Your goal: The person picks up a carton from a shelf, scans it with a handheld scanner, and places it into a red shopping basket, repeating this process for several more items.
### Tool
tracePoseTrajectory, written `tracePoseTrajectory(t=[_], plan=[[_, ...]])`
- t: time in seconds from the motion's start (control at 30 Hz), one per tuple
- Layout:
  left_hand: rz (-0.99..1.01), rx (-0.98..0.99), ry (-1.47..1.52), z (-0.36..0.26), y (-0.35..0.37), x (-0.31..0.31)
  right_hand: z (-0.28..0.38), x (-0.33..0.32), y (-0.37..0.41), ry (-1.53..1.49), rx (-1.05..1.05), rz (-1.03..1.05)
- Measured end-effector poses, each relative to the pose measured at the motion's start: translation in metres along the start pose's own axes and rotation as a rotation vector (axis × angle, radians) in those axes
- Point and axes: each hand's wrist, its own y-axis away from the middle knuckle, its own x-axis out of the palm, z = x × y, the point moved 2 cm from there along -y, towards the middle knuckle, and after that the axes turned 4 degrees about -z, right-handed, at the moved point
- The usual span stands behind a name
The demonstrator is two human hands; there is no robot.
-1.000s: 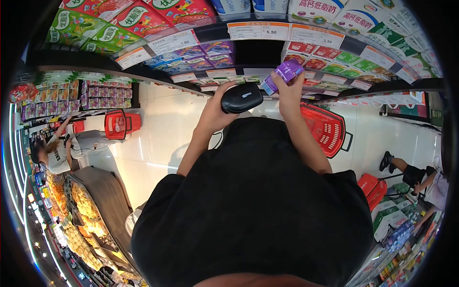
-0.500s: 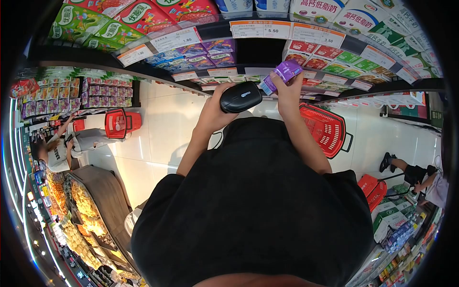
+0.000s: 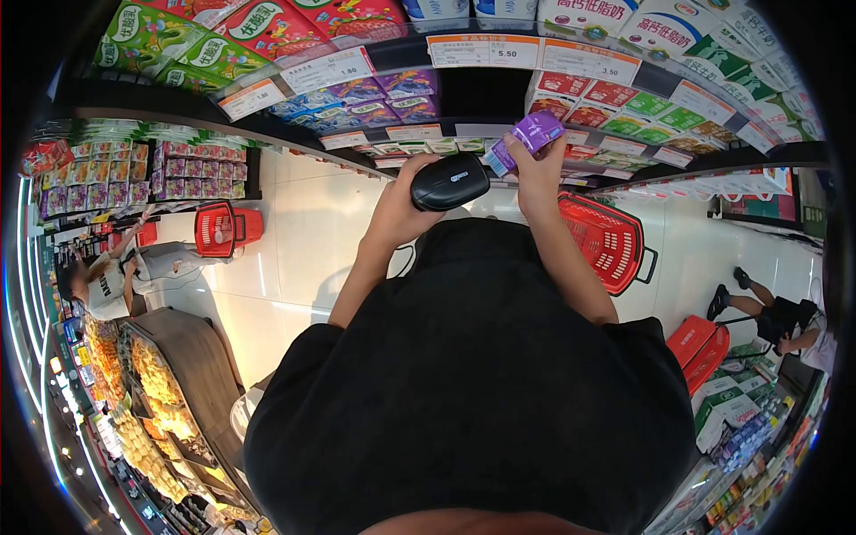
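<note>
The right hand (image 3: pixel 540 178) holds a purple carton (image 3: pixel 528 139) up in front of the shelf (image 3: pixel 464 89), level with the row of price tags (image 3: pixel 486 52) and just right of the scanner (image 3: pixel 450 181), close to it but not clearly touching. The fingers pinch the carton by its lower end, thumb on one side and the other fingertips opposite, and its printed face tilts toward the scanner's nose. The carton looks light and fairly stiff, a small drink box of thin card. It would probably dent under a hard squeeze, so a gentle hold across the narrow sides near one end suits it and leaves the flat faces uncovered. The left hand (image 3: pixel 401 203) is closed around the scanner from below, fingers wrapped on its grip and largely hidden under the black head. The scanner seems hard, smooth and somewhat heavier, best held by that grip. Both forearms rise from the body with elbows bent and wrists near chest height, the hands near each other. A red basket (image 3: pixel 611 239) stands on the pale floor (image 3: pixel 303 241) below the right forearm.
</note>
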Motion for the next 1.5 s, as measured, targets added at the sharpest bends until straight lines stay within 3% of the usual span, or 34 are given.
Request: tracePoseTrajectory(t=[0.73, 0.8, 1.07, 1.13, 1.2, 1.27, 1.33, 1.43, 1.5], plan=[[0.02, -0.05, -0.043, -0.002, 0.004, 0.0, 0.001, -0.001, 0.008, -0.028, 0.016, 0.018], [-0.028, -0.03, -0.017, 0.002, 0.006, -0.001, 0.006, 0.003, 0.01, -0.045, -0.154, 0.113], [-0.067, -0.007, -0.051, 0.005, 0.009, -0.009, 0.018, 0.034, 0.0, 0.257, -0.383, 0.364], [-0.069, -0.011, -0.057, 0.005, 0.01, -0.011, 0.025, 0.047, -0.006, 0.407, -0.588, 0.383], [-0.072, -0.023, -0.04, 0.004, 0.012, -0.012, 0.021, 0.059, -0.016, 0.411, -0.573, 0.389], [-0.077, -0.01, -0.045, 0.004, 0.012, -0.013, 0.01, 0.067, -0.027, 0.373, -0.737, 0.265], [-0.083, 0.004, -0.049, 0.006, 0.014, -0.015, 0.004, 0.072, -0.035, 0.321, -0.745, 0.247], [-0.068, -0.043, -0.027, 0.01, 0.017, -0.016, 0.0, 0.069, -0.042, 0.564, -0.73, 0.126], [-0.073, -0.049, -0.028, 0.01, 0.018, -0.017, -0.004, 0.063, -0.05, 0.608, -0.727, 0.163]])
